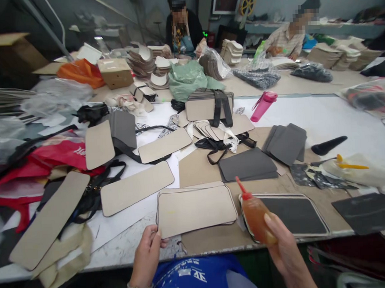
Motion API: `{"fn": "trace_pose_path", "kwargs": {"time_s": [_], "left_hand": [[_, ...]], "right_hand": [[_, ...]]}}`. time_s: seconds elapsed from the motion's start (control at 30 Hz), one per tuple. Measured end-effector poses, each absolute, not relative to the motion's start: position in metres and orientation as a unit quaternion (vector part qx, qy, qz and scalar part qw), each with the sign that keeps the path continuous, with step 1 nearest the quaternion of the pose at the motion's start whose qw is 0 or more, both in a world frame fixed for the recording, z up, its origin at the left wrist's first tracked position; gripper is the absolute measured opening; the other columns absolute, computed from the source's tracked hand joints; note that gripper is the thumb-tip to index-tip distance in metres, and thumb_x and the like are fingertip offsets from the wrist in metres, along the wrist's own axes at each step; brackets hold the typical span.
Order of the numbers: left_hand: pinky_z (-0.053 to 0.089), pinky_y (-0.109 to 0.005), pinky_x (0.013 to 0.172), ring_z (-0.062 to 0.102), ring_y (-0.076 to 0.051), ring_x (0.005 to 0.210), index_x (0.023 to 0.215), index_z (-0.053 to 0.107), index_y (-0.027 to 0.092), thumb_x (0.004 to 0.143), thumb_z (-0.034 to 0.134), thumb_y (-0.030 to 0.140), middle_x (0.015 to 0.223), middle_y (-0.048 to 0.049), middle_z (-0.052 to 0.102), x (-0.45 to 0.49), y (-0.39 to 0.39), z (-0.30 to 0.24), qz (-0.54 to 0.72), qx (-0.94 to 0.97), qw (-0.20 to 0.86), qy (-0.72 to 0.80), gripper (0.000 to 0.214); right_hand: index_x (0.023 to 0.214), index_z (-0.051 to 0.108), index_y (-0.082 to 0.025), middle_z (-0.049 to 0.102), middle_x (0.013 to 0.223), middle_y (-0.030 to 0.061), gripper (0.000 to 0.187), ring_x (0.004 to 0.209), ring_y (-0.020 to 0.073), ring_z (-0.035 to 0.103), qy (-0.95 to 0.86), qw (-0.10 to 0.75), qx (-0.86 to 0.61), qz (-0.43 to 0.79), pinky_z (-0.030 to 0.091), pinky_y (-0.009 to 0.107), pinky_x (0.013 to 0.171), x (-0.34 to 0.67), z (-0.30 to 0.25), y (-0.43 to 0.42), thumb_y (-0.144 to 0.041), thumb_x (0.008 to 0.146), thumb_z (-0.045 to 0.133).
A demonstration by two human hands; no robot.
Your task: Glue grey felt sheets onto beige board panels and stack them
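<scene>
My right hand (pixel 283 249) is wrapped round a squeeze bottle of amber glue (pixel 254 214) with a red nozzle pointing up and left. The bottle hangs over the left end of a dark rounded panel with a pale rim (pixel 293 214). My left hand (pixel 148 253), a bracelet on its wrist, pinches the near left corner of a stack of beige cardboard panels (pixel 196 209) at the table's front edge.
More beige panels (pixel 135 188) lie to the left among red bags (pixel 62 153) and black straps. Grey sheets (pixel 247 163), a pink bottle (pixel 263 106) and a yellow-handled tool (pixel 350 166) sit further out. Two other people work at the far side of the table.
</scene>
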State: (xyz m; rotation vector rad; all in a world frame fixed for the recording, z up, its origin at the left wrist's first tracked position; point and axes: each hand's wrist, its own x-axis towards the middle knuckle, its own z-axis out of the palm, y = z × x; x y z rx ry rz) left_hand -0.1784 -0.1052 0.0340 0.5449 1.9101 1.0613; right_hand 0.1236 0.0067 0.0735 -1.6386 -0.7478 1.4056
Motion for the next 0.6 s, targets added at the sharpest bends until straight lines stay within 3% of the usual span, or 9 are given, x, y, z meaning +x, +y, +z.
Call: {"fn": "trace_pose_path", "kwargs": {"time_s": [0.1,0.2,0.37,0.6], "left_hand": [[0.047,-0.032,0.065,0.061,-0.019,0.062,0.09,0.052,0.019,0.07,0.053,0.056,0.064,-0.0001,0.063,-0.168,-0.095,0.064,0.426,0.255,0.417,0.761,0.042],[0.045,-0.029,0.063,0.057,-0.017,0.058,0.089,0.053,0.019,0.073,0.052,0.053,0.06,0.0013,0.06,-0.156,-0.082,0.102,0.457,0.274,0.403,0.744,0.037],[0.043,-0.024,0.058,0.053,-0.013,0.052,0.08,0.054,0.019,0.075,0.055,0.048,0.054,0.003,0.057,-0.138,-0.068,0.166,0.528,0.269,0.414,0.691,0.029],[0.043,-0.021,0.052,0.052,-0.011,0.052,0.081,0.056,0.018,0.074,0.058,0.047,0.056,0.0022,0.055,-0.136,-0.073,0.209,0.57,0.253,0.387,0.679,0.029]], "right_hand": [[0.1,0.059,-0.025,0.065,0.1,0.0002,0.041,0.096,0.0183,0.059,-0.155,0.488,-0.55,0.66,0.05,0.028,0.078,0.12,0.079,0.02,-0.043,0.065,0.067],[0.094,0.062,-0.024,0.066,0.099,0.0005,0.033,0.098,0.0184,0.059,-0.119,0.478,-0.51,0.705,0.05,0.029,0.081,0.119,0.082,0.039,-0.037,0.064,0.069],[0.097,0.06,-0.023,0.064,0.104,0.0024,0.038,0.098,0.0206,0.058,-0.247,0.432,-0.465,0.732,0.049,0.035,0.084,0.12,0.083,0.084,-0.033,0.062,0.071],[0.091,0.052,-0.019,0.064,0.087,0.0021,0.053,0.082,0.0196,0.061,-0.448,0.356,-0.475,0.668,0.051,0.03,0.07,0.074,0.056,0.167,-0.032,0.048,0.08]]}}
